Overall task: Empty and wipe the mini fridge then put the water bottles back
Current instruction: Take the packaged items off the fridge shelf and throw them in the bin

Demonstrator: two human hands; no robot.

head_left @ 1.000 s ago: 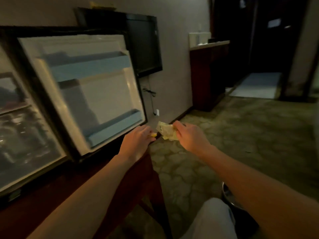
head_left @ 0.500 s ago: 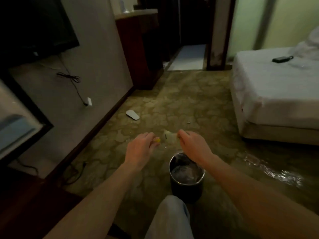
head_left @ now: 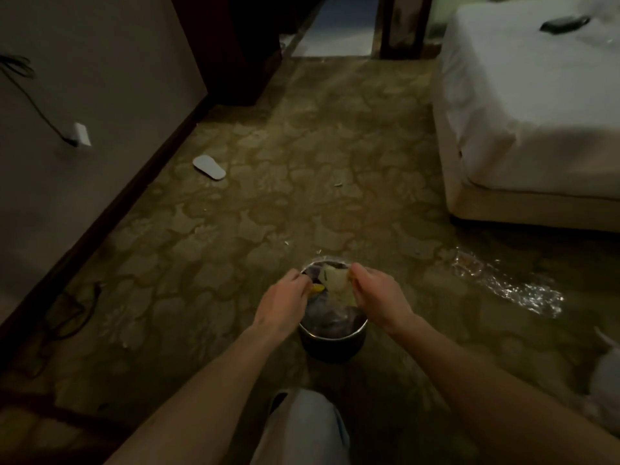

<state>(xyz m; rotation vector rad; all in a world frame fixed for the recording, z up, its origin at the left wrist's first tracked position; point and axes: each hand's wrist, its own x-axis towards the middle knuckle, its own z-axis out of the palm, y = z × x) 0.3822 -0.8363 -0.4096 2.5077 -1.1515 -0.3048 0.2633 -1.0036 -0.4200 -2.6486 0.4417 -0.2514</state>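
Above the lined bin (head_left: 330, 333), both hands are hovering: right hand (head_left: 377, 298) pinching a pale wrapper (head_left: 337, 283), left hand (head_left: 285, 302) pinching a yellow scrap (head_left: 317, 289) (positioned, presumably, for dropping).

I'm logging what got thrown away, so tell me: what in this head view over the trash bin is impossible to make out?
- Bin contents: dark, blurred, partly covered by both hands.
- Yellow bit at the left hand: too small and hidden by fingers to identify.
- Pale wrapper in the right hand: no print legible.
- Dark object on the bed: too blurred to identify.
- Mini fridge: outside the frame.
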